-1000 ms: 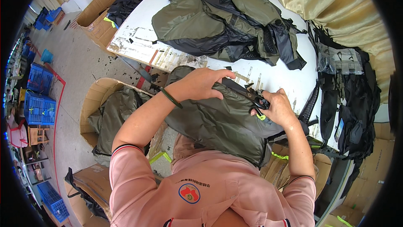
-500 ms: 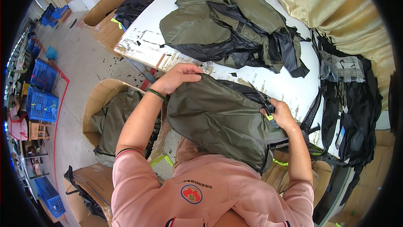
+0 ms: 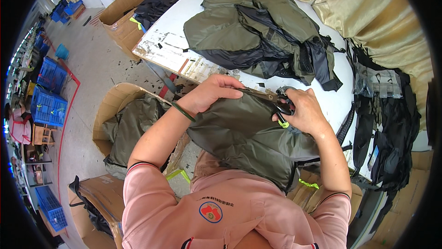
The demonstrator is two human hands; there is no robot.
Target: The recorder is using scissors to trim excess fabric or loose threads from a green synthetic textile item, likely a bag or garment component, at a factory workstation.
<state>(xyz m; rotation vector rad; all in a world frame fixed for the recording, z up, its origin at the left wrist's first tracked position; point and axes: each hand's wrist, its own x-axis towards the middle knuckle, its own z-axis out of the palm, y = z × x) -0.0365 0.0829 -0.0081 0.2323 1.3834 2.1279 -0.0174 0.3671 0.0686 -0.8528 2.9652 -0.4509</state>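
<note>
An olive-green sewn fabric piece, probably a bag part, drapes from the near table edge down over my front. My left hand pinches its upper edge between thumb and fingers. In my right hand are scissors with dark handles and a yellow-green tie. Their blades point left along the fabric's upper edge, with the tips close to my left fingertips. Whether the blades are parted is hard to see.
More olive and black pieces lie heaped on the white table. Black straps and mesh hang over its right end. Cardboard boxes with fabric stand at the left. Blue crates line the floor further left.
My right hand has moved left and up with the scissors, and their blades now lie at the fabric's edge. My left hand has shifted slightly right, still pinching the fabric.
</note>
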